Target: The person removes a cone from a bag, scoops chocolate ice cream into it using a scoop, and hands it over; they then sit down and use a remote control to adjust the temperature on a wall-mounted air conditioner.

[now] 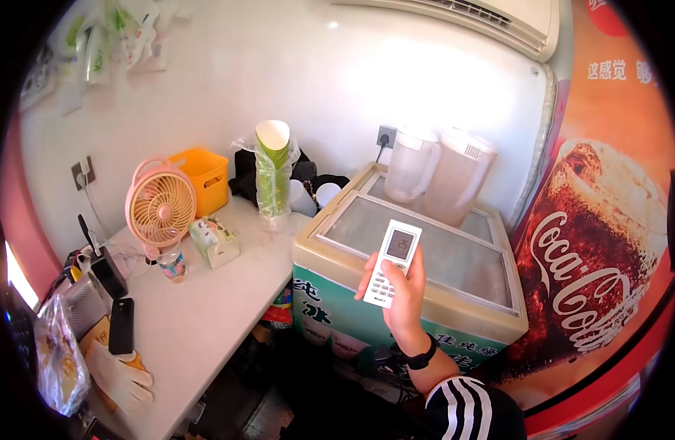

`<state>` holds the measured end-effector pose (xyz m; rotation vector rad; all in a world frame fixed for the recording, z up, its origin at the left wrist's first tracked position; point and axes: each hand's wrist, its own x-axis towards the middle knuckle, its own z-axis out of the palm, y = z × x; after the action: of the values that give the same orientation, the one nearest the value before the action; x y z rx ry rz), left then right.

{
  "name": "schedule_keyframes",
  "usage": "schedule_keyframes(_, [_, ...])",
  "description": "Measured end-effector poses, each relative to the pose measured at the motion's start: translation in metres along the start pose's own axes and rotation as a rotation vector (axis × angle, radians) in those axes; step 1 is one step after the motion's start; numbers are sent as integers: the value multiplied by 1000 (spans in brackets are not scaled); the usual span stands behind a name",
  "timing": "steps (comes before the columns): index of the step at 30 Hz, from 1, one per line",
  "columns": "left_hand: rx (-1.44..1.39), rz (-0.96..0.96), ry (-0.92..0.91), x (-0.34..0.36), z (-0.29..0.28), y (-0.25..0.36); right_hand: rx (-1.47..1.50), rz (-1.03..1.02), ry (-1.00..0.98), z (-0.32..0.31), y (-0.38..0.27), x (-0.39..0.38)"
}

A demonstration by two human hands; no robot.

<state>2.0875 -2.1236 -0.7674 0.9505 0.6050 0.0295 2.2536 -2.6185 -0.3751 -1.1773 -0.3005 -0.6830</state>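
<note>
My right hand (405,290) is closed around a white air conditioner remote control (382,287), held up in front of a chest freezer (308,246). The thumb lies over the remote's buttons, and fingertips wrap round its left side. The remote's small grey screen (401,245) faces me and shows digits. A black watch (424,357) circles the right wrist, below which a black sleeve (469,411) with white stripes begins. Nothing of my left hand shows. High on the wall at the upper right hangs a white air conditioner (491,22).
Two plastic pitchers (455,176) stand on the freezer. Left of it, a white table (198,315) bears a pink fan (160,205), an orange basket (209,180), a tissue pack (214,240), bagged green cups (273,176), a black phone (122,327) and gloves (121,378). A drink poster (594,257) covers the right.
</note>
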Motion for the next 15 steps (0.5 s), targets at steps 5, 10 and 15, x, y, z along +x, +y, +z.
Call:
schedule_keyframes(5, [0,-24,32,7,0,-3,-43,-52,4,-4,-3,7])
schedule_keyframes(10, [-21,-31,46,12,0,-5,-4,-34,-27,0,-14,11])
schedule_keyframes(15, [-41,-24,6,16,-11,-9,-23,-45,-15,2,-25,13])
